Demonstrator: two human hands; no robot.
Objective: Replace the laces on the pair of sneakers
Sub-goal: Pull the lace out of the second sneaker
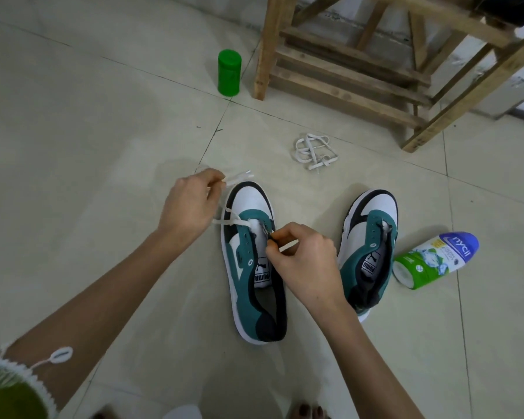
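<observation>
Pinching lace, left hand by sneaker toe, right hand at tongue.

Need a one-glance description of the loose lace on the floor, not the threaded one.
Start at the wooden frame, top right. On the tiles between its legs and the toes of the sneakers lies a tangled white lace. Unlike the threaded lace in the sneaker under the hands, no hand holds it and it touches neither shoe.

Matt suede-like sneakers with flat cloth lace, glossy floor tiles, rough wooden frame, smooth plastic jar.
</observation>
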